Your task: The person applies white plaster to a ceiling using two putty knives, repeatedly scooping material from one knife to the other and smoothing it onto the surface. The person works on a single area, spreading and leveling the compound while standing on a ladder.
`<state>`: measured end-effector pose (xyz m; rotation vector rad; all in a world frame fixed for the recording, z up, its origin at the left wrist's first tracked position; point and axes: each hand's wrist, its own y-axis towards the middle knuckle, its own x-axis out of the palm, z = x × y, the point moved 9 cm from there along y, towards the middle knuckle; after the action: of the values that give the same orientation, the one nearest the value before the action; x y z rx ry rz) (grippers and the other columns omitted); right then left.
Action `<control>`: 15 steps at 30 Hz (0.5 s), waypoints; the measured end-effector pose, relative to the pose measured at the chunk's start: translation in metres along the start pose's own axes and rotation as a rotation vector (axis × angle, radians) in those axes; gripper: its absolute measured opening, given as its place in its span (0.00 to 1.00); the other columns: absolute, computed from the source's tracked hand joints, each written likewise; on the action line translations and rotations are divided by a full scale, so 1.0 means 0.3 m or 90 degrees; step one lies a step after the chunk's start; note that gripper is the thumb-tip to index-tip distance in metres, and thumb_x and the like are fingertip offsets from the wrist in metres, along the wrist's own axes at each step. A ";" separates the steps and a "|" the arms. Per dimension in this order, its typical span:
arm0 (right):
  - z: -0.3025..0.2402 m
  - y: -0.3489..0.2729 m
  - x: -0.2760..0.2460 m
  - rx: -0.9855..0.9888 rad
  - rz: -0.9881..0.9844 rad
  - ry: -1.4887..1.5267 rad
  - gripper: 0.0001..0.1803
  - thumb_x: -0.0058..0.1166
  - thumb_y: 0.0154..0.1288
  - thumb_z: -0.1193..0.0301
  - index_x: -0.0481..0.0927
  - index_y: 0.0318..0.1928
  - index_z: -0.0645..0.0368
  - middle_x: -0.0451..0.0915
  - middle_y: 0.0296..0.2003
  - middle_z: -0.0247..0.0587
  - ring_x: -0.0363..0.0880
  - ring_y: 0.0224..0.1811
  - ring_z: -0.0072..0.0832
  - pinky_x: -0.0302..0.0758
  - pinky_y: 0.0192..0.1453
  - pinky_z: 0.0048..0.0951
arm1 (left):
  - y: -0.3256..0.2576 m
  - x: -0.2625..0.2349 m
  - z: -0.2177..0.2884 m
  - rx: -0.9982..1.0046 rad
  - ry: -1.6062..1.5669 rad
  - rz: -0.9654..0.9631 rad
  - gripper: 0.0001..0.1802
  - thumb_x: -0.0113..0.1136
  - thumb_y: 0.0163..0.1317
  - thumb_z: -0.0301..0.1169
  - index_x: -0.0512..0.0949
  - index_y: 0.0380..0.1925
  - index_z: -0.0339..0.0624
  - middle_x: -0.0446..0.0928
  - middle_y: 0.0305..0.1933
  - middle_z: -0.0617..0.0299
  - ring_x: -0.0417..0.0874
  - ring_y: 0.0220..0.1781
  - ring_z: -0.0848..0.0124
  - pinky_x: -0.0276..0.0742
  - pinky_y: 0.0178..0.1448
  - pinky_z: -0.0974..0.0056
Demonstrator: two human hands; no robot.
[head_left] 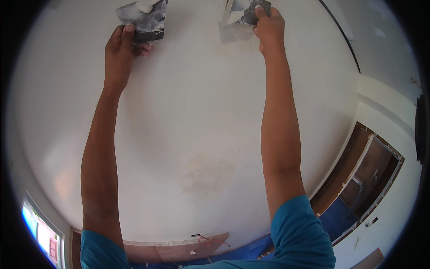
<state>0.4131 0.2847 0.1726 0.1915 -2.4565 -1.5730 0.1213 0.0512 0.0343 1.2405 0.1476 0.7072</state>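
Note:
Both my arms reach up toward a white wall (192, 103). In the upper left, my left hand (118, 65) is closed on the lower edge of a dark flat putty plate (150, 27), thumb on its face. White smears cover the plate, and a lump of putty (146, 5) sits on its upper part, cut by the top edge. My right hand (271, 31) grips a dark putty scraper (251, 14) smeared with white. That blade lies over a greyish damp-looking patch (235, 36) on the wall, seemingly against it.
Lower on the wall is a faint beige stain (208, 174). A brown door frame (358, 175) stands at the right, and a bright window (42, 231) at the lower left. A brown board (179, 252) lies low by blue floor covering (251, 249). A black strip (342, 36) runs along the upper right.

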 end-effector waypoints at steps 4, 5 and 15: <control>-0.114 0.016 -0.030 -0.195 0.106 -0.074 0.08 0.58 0.77 0.73 0.83 0.48 0.66 0.86 0.38 0.45 0.83 0.36 0.31 0.78 0.43 0.35 | 0.002 -0.003 -0.012 -0.019 -0.012 -0.001 0.26 0.52 0.84 0.52 0.76 0.46 0.36 0.83 0.39 0.56 0.89 0.35 0.68 0.86 0.44 0.64; -0.141 0.024 -0.014 -0.229 0.101 -0.160 0.08 0.57 0.77 0.73 0.83 0.48 0.66 0.86 0.38 0.45 0.83 0.37 0.31 0.78 0.44 0.35 | 0.003 -0.005 -0.018 -0.027 -0.014 0.004 0.26 0.53 0.84 0.52 0.76 0.46 0.36 0.83 0.39 0.56 0.89 0.35 0.68 0.86 0.44 0.64; -0.065 0.071 -0.078 -0.039 0.070 0.078 0.09 0.58 0.79 0.69 0.78 0.46 0.63 0.81 0.32 0.37 0.77 0.29 0.24 0.74 0.35 0.34 | -0.077 -0.087 -0.029 -0.075 0.000 0.045 0.24 0.51 0.85 0.49 0.76 0.46 0.35 0.84 0.38 0.54 0.88 0.35 0.68 0.85 0.43 0.64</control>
<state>0.4408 0.2817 0.1972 0.1363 -2.2826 -1.5404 0.1065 0.0401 0.0036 1.1382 0.0608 0.7663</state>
